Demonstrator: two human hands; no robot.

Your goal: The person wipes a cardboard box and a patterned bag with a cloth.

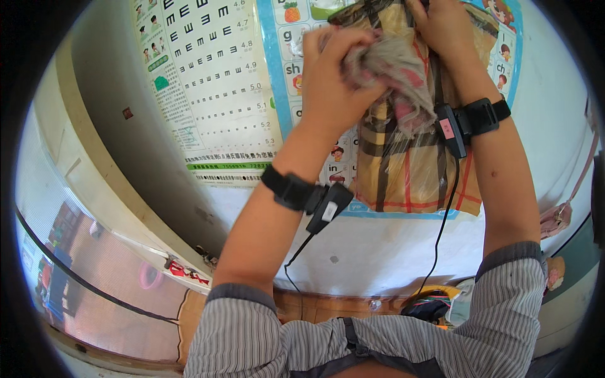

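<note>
A crumpled grey and pink cloth (401, 80) is bunched in my left hand (335, 75), somewhat blurred. It lies against the front of a tan plaid plastic bag (416, 175) with black and red stripes, which hangs flat before the wall. At the bag's upper edge my right hand (444, 28) grips its dark top, with the fingertips partly cut off by the picture's rim. Each wrist wears a black strap with a small device, the left device (331, 208) and the right device (451, 130), each trailing a black cable.
Behind the bag hangs a blue-edged alphabet poster (290, 71). An eye chart (212, 94) is on the wall beside it. At left stands a white door frame (94, 189) by a translucent curtain (108, 279). A pink bag (557, 219) hangs far right; a yellow container (435, 290) holds items below.
</note>
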